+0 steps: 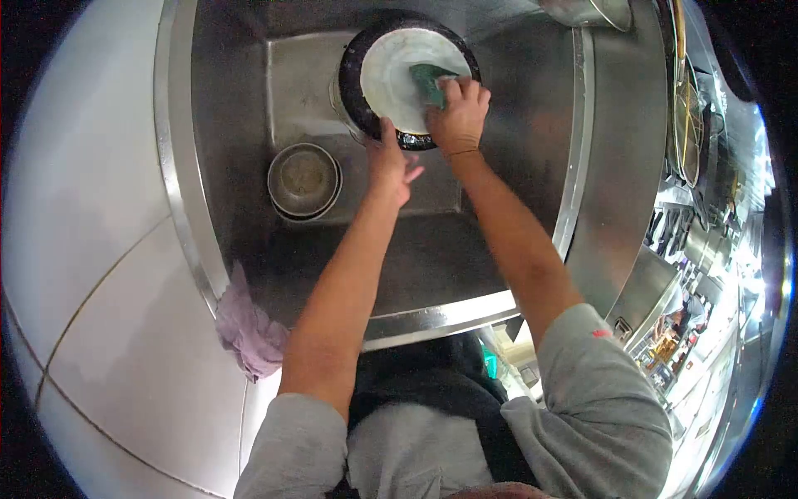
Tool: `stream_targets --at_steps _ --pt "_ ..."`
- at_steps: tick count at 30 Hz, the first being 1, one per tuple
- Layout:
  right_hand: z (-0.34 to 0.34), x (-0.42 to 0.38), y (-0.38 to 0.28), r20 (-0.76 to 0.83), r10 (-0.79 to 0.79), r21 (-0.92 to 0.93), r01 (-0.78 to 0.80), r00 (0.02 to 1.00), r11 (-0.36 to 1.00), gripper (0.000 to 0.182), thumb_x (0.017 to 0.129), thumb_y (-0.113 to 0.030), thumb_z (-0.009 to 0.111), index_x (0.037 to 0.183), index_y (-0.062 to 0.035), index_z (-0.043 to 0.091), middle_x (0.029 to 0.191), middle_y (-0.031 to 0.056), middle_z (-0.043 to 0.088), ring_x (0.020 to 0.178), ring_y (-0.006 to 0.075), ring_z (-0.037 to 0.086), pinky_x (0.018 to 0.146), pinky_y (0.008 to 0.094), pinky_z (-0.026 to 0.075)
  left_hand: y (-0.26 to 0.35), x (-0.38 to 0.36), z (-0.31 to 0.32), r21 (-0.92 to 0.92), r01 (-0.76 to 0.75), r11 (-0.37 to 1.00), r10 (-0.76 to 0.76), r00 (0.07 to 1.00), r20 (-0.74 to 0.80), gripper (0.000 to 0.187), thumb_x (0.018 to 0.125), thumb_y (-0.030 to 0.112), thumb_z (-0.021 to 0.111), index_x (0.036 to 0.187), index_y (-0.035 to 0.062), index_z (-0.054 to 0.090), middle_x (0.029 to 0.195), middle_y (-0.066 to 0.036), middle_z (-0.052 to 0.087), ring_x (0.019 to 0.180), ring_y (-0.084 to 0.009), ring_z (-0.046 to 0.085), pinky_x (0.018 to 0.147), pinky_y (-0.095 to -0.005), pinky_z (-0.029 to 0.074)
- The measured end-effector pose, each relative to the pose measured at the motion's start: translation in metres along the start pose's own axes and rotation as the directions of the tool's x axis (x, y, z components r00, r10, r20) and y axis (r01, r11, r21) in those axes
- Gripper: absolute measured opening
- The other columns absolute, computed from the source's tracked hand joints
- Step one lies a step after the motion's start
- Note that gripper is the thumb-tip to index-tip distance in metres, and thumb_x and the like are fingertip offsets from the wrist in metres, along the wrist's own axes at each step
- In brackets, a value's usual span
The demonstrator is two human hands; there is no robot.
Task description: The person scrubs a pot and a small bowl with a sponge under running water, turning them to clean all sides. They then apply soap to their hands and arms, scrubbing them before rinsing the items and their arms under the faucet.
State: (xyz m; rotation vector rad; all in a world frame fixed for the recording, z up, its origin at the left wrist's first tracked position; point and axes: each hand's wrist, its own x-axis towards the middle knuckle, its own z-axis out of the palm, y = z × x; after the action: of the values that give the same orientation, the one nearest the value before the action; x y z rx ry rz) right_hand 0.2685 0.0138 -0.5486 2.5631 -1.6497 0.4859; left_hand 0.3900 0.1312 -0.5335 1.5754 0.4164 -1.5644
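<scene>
A round plate with a white centre and a wide black rim is in the upper part of the steel sink. My right hand grips a green scouring pad against the right side of its white centre. At the lower left edge of the plate is my left hand, its thumb on the black rim and other fingers apart beneath. What lies under the plate is mostly hidden; a rounded edge shows at its left.
Stacked metal bowls sit at the sink's left. A purple cloth hangs by the sink's front left corner. The raised steel rim runs along the front. A metal container stands at the top right, with strainers farther right.
</scene>
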Motion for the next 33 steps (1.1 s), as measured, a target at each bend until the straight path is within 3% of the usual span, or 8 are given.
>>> stream_targets --at_steps 4,12,18,20,22,25,27,33 --pt "0.013 0.034 -0.021 -0.151 0.152 0.113 -0.135 0.977 0.984 0.053 0.07 -0.013 0.077 0.122 -0.0077 0.066 0.117 0.0159 0.062 0.114 0.0405 0.053 0.099 0.0519 0.044 -0.027 0.046 0.008 -0.302 0.099 0.948 0.004 0.947 0.322 0.108 0.097 0.072 0.053 0.16 0.0304 -0.025 0.16 -0.02 0.032 0.131 -0.0455 0.055 0.094 -0.0543 0.057" --pt "-0.02 0.015 -0.032 0.082 -0.308 0.261 0.278 0.948 0.924 0.04 0.074 -0.006 0.075 0.113 -0.0103 0.07 0.11 0.0148 0.065 0.109 0.04 0.059 0.094 0.0484 0.049 -0.002 0.034 0.003 -0.431 0.075 0.899 0.129 0.896 0.426 0.078 0.1 0.071 0.048 0.151 0.0136 0.036 0.144 -0.018 0.054 0.119 -0.0413 0.064 0.099 -0.056 0.057" --pt "-0.01 0.04 -0.013 0.012 -0.012 0.324 0.007 1.0 0.946 0.032 0.086 -0.016 0.077 0.113 -0.001 0.07 0.107 0.0189 0.072 0.101 0.0382 0.069 0.092 0.0467 0.054 -0.003 0.03 0.013 -0.362 0.079 0.929 0.017 0.966 0.256 0.083 0.097 0.062 0.061 0.157 0.0124 0.03 0.149 -0.015 0.051 0.133 -0.041 0.053 0.106 -0.0647 0.048" --pt "-0.049 0.053 -0.007 0.43 0.148 0.604 -0.405 0.891 0.686 0.037 0.092 -0.021 0.076 0.121 0.0016 0.07 0.112 0.0146 0.077 0.101 0.0241 0.074 0.092 0.0394 0.056 0.018 0.012 0.007 -0.213 -0.049 0.976 0.053 0.998 0.015 0.085 0.097 0.053 0.068 0.16 0.0123 0.028 0.154 -0.014 0.046 0.138 -0.0389 0.049 0.107 -0.0543 0.049" --pt "-0.086 0.069 0.001 0.697 0.002 0.697 -0.679 0.717 0.229 0.036 0.089 -0.015 0.077 0.12 0.0008 0.071 0.112 0.0114 0.077 0.1 0.0241 0.074 0.094 0.0399 0.056 0.038 0.025 -0.007 0.632 -0.696 0.341 0.926 0.365 -0.097 0.068 0.099 0.042 0.07 0.154 0.0111 0.045 0.143 -0.011 0.058 0.13 -0.0293 0.057 0.104 -0.0411 0.051" --pt "-0.079 0.07 0.016 0.759 -0.241 0.581 -0.797 0.604 -0.168 0.041 0.093 -0.026 0.076 0.125 -0.0013 0.068 0.116 0.0102 0.075 0.106 0.0258 0.073 0.1 0.0424 0.056 0.091 -0.004 -0.016 0.112 -0.789 0.604 0.655 0.572 0.494 0.041 0.099 0.036 0.071 0.13 0.0084 0.068 0.12 -0.007 0.07 0.11 -0.0182 0.065 0.091 -0.0325 0.053" --pt "-0.074 0.07 0.009 0.648 -0.471 0.356 -0.784 0.599 -0.508 0.056 0.095 -0.044 0.073 0.132 -0.0037 0.064 0.122 0.0104 0.073 0.113 0.0274 0.07 0.104 0.0462 0.053 0.091 -0.013 -0.009 0.087 -0.713 0.695 0.599 0.643 0.478 0.034 0.1 0.035 0.07 0.12 0.0077 0.072 0.11 -0.003 0.071 0.099 -0.0138 0.064 0.087 -0.0297 0.052" --pt "-0.079 0.023 -0.046 0.721 0.159 0.692 -0.709 0.674 -0.135 0.057 0.082 -0.029 0.089 0.124 0.0023 0.066 0.115 0.0118 0.073 0.099 0.0235 0.07 0.088 0.0406 0.058 0.067 -0.007 0.004 -0.009 -0.724 0.69 0.696 0.66 0.282 0.028 0.099 0.029 0.074 0.099 0.0013 0.071 0.087 0.002 0.067 0.077 -0.0091 0.059 0.072 -0.0257 0.05"
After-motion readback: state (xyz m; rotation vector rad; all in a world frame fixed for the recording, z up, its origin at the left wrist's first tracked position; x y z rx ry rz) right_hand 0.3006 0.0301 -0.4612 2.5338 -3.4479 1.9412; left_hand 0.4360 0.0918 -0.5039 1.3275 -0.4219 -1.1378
